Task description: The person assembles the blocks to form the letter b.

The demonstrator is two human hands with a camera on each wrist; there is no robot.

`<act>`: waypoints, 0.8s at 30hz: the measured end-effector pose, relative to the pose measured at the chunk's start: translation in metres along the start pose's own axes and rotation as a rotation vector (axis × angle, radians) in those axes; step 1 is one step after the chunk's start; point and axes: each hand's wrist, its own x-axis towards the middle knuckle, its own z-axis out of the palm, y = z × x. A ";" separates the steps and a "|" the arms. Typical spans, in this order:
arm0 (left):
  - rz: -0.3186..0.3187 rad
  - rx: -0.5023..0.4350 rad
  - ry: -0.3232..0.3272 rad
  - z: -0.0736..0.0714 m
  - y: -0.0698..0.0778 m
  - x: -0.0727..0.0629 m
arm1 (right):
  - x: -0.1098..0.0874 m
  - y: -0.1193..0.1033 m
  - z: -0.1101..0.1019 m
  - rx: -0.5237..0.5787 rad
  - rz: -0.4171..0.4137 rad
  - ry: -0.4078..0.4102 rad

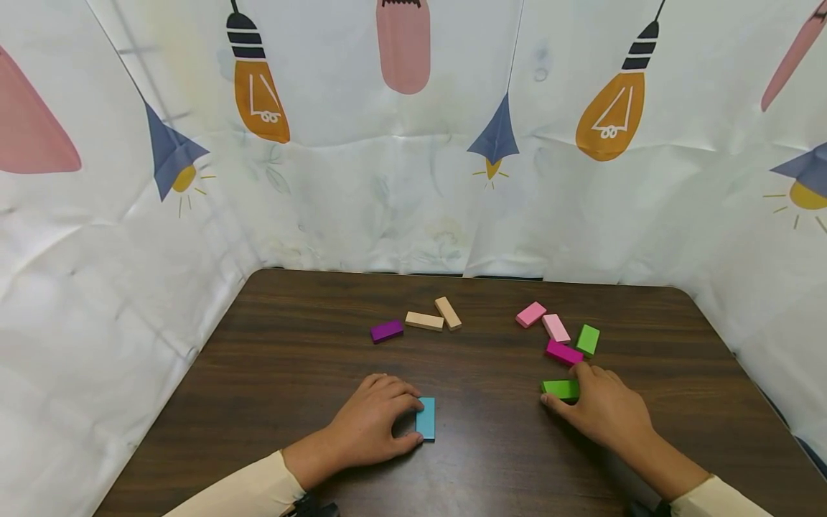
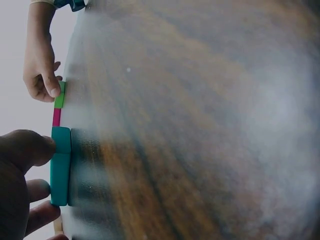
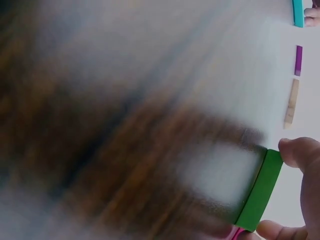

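Observation:
In the head view my left hand (image 1: 375,422) pinches a light-blue wooden block (image 1: 426,419) lying on the table, thumb at its near end and a finger at its far end. The left wrist view shows this blue block (image 2: 60,167) up close against the thumb (image 2: 30,147). Over to the right, my right hand (image 1: 610,406) grips a green block (image 1: 559,390) between thumb and fingers. That green block (image 3: 260,192) appears large in the right wrist view. Just beyond the right hand lie a magenta block (image 1: 564,352) and a second green block (image 1: 588,339).
Two pink blocks, one darker (image 1: 531,314) and one paler (image 1: 556,328), lie behind the magenta one. Farther left are a purple block (image 1: 386,331) and two natural-wood blocks (image 1: 423,321). A printed white curtain (image 1: 388,208) hangs behind the dark wooden table (image 1: 310,309).

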 end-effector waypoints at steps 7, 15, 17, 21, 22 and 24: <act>-0.010 -0.002 -0.011 0.000 0.001 0.000 | 0.001 -0.003 -0.003 0.033 -0.042 0.018; -0.023 -0.007 -0.029 0.000 0.001 0.000 | 0.012 -0.007 -0.009 0.070 -0.202 0.106; -0.025 -0.007 -0.031 0.000 0.001 0.000 | 0.016 -0.009 -0.010 0.097 -0.252 0.125; -0.023 -0.003 -0.026 0.000 0.000 0.000 | 0.023 -0.015 -0.010 0.136 -0.336 0.144; -0.023 -0.002 -0.024 0.000 0.000 -0.001 | 0.024 -0.016 -0.010 0.143 -0.351 0.143; -0.022 0.000 -0.020 0.000 0.000 -0.001 | 0.027 -0.020 -0.010 0.154 -0.380 0.137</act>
